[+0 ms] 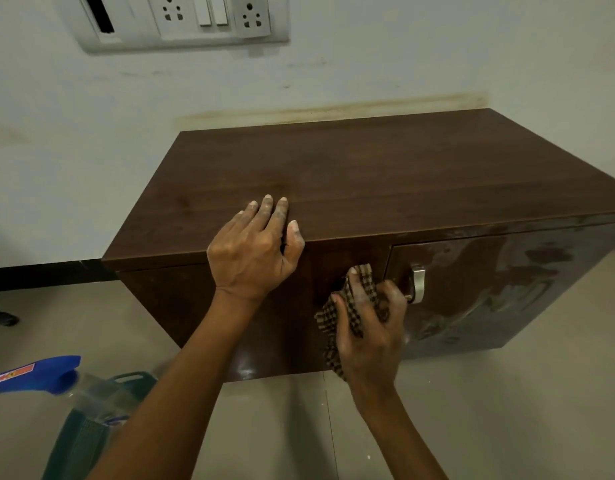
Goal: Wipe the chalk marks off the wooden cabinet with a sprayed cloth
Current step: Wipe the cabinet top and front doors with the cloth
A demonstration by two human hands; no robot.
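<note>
A person is crouching before a low, dark brown wooden cabinet (368, 174) standing against a pale wall, working at the whitish chalk smears (489, 271) on its front. The right hand (368, 327) is clutching a bunched brown-and-cream checked cloth (359, 282) and pressing it to the cabinet's front panel, just left of the curved silver metal handle (418, 282). The left hand (254, 251) is lying released and flat on the near edge of the cabinet top, fingers straight, bracing and holding nothing.

The smears are spreading to the right of the cloth, across the door beyond the handle and on toward the cabinet's far right end. The smeared band is running left to right along the front, so the next strokes are likely to be travelling rightward, past the handle. The right hand is much the nearer of the two. The panel under and left of the cloth is looking dark and free of chalk.

On the floor at near left, a clear plastic spray bottle with a blue trigger head (46, 374) is standing at a green plastic basket (101, 410); whether it is inside the basket or just in front cannot be told. A white socket-and-switch panel (184, 19) is sitting on the wall above.
</note>
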